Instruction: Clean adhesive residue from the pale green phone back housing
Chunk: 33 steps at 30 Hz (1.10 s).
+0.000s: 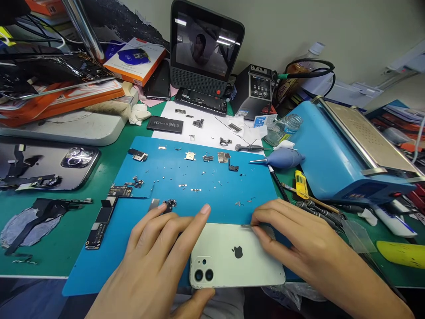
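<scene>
A pale green phone back housing (pixel 226 252) with a dark apple logo lies face down at the front edge of the blue mat (pixel 232 208). Its camera openings sit at the lower left. My left hand (pixel 159 252) spreads its fingers over the mat beside the housing, index finger raised, while the thumb touches the housing's near edge. At the far edge of the housing, my right hand (pixel 295 243) has thumb and index finger pinched together. A thin sliver shows by those fingertips, too small to name. Close to my left fingers lies a small black camera part (pixel 170 204).
A logic board (pixel 99 226) lies left on the mat, with tiny screws and brackets spread behind the housing. A battery (pixel 165 125), blue air blower (pixel 282 158), glass jar (pixel 285 128) and blue heating machine (pixel 352 150) stand farther back. A dark phone (pixel 79 173) lies left.
</scene>
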Each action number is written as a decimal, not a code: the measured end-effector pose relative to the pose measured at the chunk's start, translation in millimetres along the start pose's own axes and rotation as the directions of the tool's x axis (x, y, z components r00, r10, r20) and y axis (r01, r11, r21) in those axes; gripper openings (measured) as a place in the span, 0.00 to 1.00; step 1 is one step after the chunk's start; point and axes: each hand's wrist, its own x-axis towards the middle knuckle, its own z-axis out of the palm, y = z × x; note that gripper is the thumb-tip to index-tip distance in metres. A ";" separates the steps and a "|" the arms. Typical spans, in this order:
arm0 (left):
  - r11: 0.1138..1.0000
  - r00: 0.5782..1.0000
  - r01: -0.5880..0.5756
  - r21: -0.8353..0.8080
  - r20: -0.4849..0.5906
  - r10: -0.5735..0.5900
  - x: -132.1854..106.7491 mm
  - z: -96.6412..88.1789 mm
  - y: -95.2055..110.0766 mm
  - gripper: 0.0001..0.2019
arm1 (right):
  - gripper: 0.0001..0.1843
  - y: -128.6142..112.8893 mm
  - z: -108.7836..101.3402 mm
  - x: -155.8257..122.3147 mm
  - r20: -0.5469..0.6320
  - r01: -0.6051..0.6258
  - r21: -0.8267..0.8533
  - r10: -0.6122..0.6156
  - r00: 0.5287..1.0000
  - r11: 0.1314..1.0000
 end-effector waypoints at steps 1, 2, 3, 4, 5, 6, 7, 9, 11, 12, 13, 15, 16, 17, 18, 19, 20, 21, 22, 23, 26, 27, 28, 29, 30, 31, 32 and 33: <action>1.000 1.000 0.001 -0.002 0.001 -0.001 0.0 0.2 0.2 0.45 | 0.05 -0.2 0.1 0.0 0.001 0.007 -0.010 -0.007 1.000 1.000; 1.000 1.000 0.001 -0.003 0.001 -0.001 0.1 0.3 0.4 0.45 | 0.06 -0.5 0.2 0.1 -0.001 0.014 -0.020 -0.014 1.000 1.000; 1.000 1.000 0.000 -0.004 -0.001 0.000 0.2 0.5 0.5 0.45 | 0.06 -0.7 0.4 0.2 -0.002 0.020 -0.027 -0.021 1.000 0.999; 1.000 1.000 0.000 -0.004 -0.004 0.000 0.3 0.5 0.6 0.45 | 0.06 -1.0 0.5 0.4 -0.005 0.025 -0.032 -0.025 1.000 0.999; 1.000 1.000 0.000 -0.005 -0.008 -0.001 0.5 0.5 0.7 0.44 | 0.06 -1.2 0.7 0.5 -0.010 0.028 -0.035 -0.028 1.000 0.999; 1.000 1.000 0.002 -0.005 -0.011 -0.002 0.6 0.4 0.8 0.44 | 0.06 -1.4 0.8 0.6 -0.013 0.029 -0.034 -0.029 0.999 0.999; 1.000 1.000 0.004 -0.005 -0.012 -0.004 0.7 0.1 0.8 0.43 | 0.06 -1.5 0.9 0.7 -0.017 0.031 -0.032 -0.032 0.999 0.999; 1.000 1.000 0.005 -0.005 -0.004 -0.005 0.7 -0.6 1.0 0.42 | 0.05 -1.4 0.8 0.9 -0.022 0.038 -0.024 -0.039 0.999 0.999; 1.000 1.000 0.009 -0.002 0.010 -0.009 0.3 -1.3 1.2 0.41 | 0.05 -0.9 0.7 1.4 -0.027 0.051 -0.015 -0.052 0.998 0.999; 1.000 1.000 0.015 0.001 0.017 -0.015 0.0 -1.6 1.4 0.41 | 0.05 -0.5 0.8 1.6 -0.033 0.058 -0.011 -0.059 0.998 0.998; 1.000 0.999 0.024 0.003 0.024 -0.024 -0.4 -1.8 1.6 0.40 | 0.05 0.0 0.9 1.8 -0.038 0.063 -0.006 -0.063 0.997 0.998; 0.999 0.998 0.047 0.003 0.043 -0.047 -1.0 -2.2 2.1 0.40 | 0.05 0.9 1.6 1.9 -0.048 0.068 0.000 -0.068 0.997 0.998; 0.998 0.997 0.058 0.000 0.052 -0.058 -1.0 -2.5 2.3 0.40 | 0.05 1.3 2.1 1.8 -0.052 0.067 0.003 -0.067 0.996 0.998; 0.998 0.996 0.068 -0.001 0.059 -0.068 -0.9 -2.9 2.6 0.41 | 0.05 1.5 2.6 1.5 -0.055 0.069 0.004 -0.068 0.996 0.998; 0.997 0.995 0.076 0.000 0.063 -0.076 -0.7 -3.3 2.8 0.40 | 0.05 1.7 3.0 1.2 -0.055 0.072 0.005 -0.071 0.996 0.997; 0.997 0.994 0.083 0.005 0.065 -0.083 -0.3 -3.9 3.0 0.40 | 0.05 1.8 3.3 0.8 -0.058 0.076 0.007 -0.075 0.995 0.997; 0.996 0.994 0.088 0.013 0.067 -0.089 0.0 -4.5 3.2 0.40 | 0.05 1.8 3.6 0.5 -0.061 0.078 0.012 -0.077 0.995 0.997; 0.996 0.993 0.092 0.022 0.069 -0.093 0.1 -5.1 3.4 0.40 | 0.05 1.6 3.9 0.3 -0.064 0.077 0.016 -0.076 0.995 0.997; 0.995 0.993 0.094 0.029 0.073 -0.096 0.0 -5.6 3.4 0.40 | 0.05 1.4 4.1 0.2 -0.066 0.076 0.019 -0.074 0.995 0.997; 0.995 0.992 0.097 0.031 0.079 -0.099 -0.3 -6.0 3.4 0.41 | 0.05 1.1 4.4 0.1 -0.066 0.074 0.021 -0.072 0.995 0.997; 0.994 0.990 0.105 0.018 0.094 -0.107 -2.4 -6.2 3.2 0.45 | 0.05 0.0 5.7 0.3 -0.075 0.073 0.019 -0.072 0.995 0.997; 0.994 0.989 0.109 0.011 0.095 -0.110 -3.1 -6.1 3.0 0.47 | 0.05 -0.4 6.3 0.3 -0.082 0.075 0.017 -0.073 0.994 0.997; 0.994 0.989 0.112 0.003 0.095 -0.112 -3.7 -5.8 3.0 0.49 | 0.05 -0.7 7.0 0.2 -0.091 0.074 0.015 -0.072 0.993 0.997; 0.994 0.990 0.113 -0.005 0.090 -0.112 -4.2 -5.5 2.9 0.49 | 0.05 -1.0 7.7 0.0 -0.099 0.071 0.013 -0.069 0.993 0.997; 0.993 0.990 0.114 -0.013 0.081 -0.112 -4.6 -5.3 2.8 0.48 | 0.05 -1.1 8.4 -0.3 -0.106 0.067 0.013 -0.065 0.992 0.998; 0.993 0.991 0.114 -0.021 0.072 -0.112 -4.8 -5.1 2.8 0.47 | 0.05 -1.2 9.0 -0.7 -0.110 0.061 0.016 -0.059 0.992 0.998; 0.993 0.992 0.114 -0.030 0.065 -0.112 -5.0 -4.9 2.8 0.45 | 0.05 -1.1 9.7 -1.1 -0.113 0.058 0.017 -0.055 0.992 0.998; 0.993 0.992 0.116 -0.037 0.062 -0.114 -5.1 -4.9 2.9 0.43 | 0.05 -1.0 10.4 -1.6 -0.114 0.054 0.020 -0.052 0.992 0.998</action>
